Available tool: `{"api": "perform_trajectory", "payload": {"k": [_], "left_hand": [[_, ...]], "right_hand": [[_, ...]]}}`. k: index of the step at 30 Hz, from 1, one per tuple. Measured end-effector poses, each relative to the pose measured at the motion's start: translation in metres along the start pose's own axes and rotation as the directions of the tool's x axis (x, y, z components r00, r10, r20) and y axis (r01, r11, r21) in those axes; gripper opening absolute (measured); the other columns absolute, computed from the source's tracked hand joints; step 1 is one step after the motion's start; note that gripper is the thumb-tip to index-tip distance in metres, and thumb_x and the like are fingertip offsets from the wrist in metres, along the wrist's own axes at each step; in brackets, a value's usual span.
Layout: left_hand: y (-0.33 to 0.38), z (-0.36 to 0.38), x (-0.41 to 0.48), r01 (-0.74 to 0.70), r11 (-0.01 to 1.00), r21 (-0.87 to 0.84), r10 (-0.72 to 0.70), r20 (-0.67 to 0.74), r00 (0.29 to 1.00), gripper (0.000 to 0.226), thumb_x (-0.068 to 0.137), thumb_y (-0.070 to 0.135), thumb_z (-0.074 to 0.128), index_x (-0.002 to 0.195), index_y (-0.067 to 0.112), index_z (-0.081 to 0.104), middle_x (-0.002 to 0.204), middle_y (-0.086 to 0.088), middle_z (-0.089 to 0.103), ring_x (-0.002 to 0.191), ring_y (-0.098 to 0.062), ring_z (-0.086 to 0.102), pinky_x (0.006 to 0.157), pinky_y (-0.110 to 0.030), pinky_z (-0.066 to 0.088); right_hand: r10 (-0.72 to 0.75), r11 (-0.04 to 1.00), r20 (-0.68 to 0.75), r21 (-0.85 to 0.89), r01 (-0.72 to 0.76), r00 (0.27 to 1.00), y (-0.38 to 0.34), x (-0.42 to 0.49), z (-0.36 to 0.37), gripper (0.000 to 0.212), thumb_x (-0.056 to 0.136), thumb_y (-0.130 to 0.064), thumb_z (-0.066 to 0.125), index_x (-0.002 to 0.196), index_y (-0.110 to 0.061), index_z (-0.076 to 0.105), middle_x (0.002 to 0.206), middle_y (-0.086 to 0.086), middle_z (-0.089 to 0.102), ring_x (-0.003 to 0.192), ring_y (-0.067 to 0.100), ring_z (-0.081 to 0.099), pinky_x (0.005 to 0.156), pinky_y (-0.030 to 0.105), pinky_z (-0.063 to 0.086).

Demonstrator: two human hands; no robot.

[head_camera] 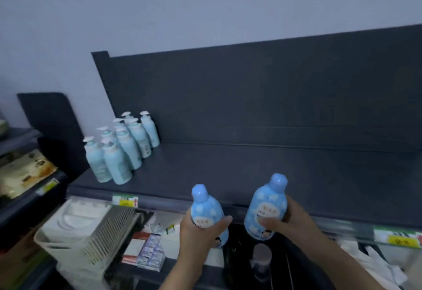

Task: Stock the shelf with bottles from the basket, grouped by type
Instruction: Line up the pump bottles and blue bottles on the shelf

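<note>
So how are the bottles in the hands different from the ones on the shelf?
The held bottles have rounded blue caps; the shelf bottles have white pump tops. The held bottles are brighter blue with white clouds; the shelf bottles are paler. The held bottles are in the air; the shelf bottles stand clustered. All are upright.

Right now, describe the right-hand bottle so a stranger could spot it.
Before the front edge of the dark shelf, two blue cloud-print bottles are held. The right bottle, in the right hand, sits higher than the left bottle and is round-capped, unlike the pump bottles.
</note>
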State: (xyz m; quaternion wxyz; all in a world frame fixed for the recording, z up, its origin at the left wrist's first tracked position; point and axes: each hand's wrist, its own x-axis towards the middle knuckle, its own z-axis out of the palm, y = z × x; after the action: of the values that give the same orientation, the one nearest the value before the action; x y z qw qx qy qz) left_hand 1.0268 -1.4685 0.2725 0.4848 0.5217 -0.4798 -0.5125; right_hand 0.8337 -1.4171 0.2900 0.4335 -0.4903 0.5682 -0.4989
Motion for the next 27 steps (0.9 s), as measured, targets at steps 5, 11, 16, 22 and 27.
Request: {"api": "perform_trajectory", "payload": {"k": [5,11,16,22,27], "left_hand": [[0.022,-0.061,0.056,-0.060,0.997,-0.038,0.061,0.013,0.998,0.046,0.059,0.006,0.086,0.096,0.014,0.059,0.077,-0.004,0.063,0.063,-0.011,0.058,0.044,-0.019,0.048],[0.029,-0.096,0.126,-0.113,0.993,-0.035,0.114,0.016,0.993,0.044,0.057,0.008,0.087,0.090,0.014,0.059,0.074,0.000,0.064,0.063,-0.009,0.059,0.051,-0.020,0.051],[0.033,-0.100,0.189,-0.121,0.992,-0.035,0.122,0.022,0.992,0.045,0.059,0.007,0.086,0.094,0.014,0.058,0.079,0.001,0.063,0.067,-0.007,0.058,0.048,-0.011,0.046],[0.024,-0.099,0.242,-0.075,0.997,-0.009,0.075,0.010,0.997,0.048,0.058,0.010,0.088,0.093,0.023,0.057,0.083,0.002,0.064,0.070,-0.008,0.059,0.051,-0.016,0.048],[0.018,-0.099,0.276,-0.056,0.997,0.044,0.054,0.025,0.998,0.051,0.057,0.011,0.089,0.096,0.021,0.057,0.085,0.001,0.065,0.072,-0.007,0.060,0.051,-0.014,0.047]], "right_hand": [[-0.020,0.999,-0.063,-0.029,0.018,0.998,-0.019,0.056,0.070,0.034,0.073,0.003,0.073,0.098,-0.017,0.060,0.088,0.005,0.068,0.081,0.017,0.064,0.077,0.035,0.053],[-0.014,1.000,-0.041,-0.021,0.013,0.999,-0.032,0.132,0.125,0.039,0.075,-0.005,0.074,0.108,-0.019,0.058,0.096,0.003,0.069,0.089,0.019,0.065,0.072,0.025,0.050],[-0.008,0.998,0.004,-0.066,0.008,1.000,-0.033,0.201,0.149,0.044,0.077,-0.007,0.071,0.114,-0.020,0.052,0.104,0.003,0.065,0.096,0.018,0.063,0.079,0.030,0.053],[0.011,1.000,0.044,-0.014,-0.011,0.999,-0.023,0.266,0.170,0.045,0.075,-0.002,0.072,0.111,-0.019,0.051,0.101,0.003,0.063,0.089,0.014,0.061,0.072,0.025,0.051],[0.040,0.998,0.075,-0.045,-0.037,0.996,-0.013,0.301,0.181,0.047,0.073,-0.005,0.073,0.110,-0.023,0.048,0.101,-0.004,0.061,0.092,0.009,0.060,0.072,0.022,0.048]]}}
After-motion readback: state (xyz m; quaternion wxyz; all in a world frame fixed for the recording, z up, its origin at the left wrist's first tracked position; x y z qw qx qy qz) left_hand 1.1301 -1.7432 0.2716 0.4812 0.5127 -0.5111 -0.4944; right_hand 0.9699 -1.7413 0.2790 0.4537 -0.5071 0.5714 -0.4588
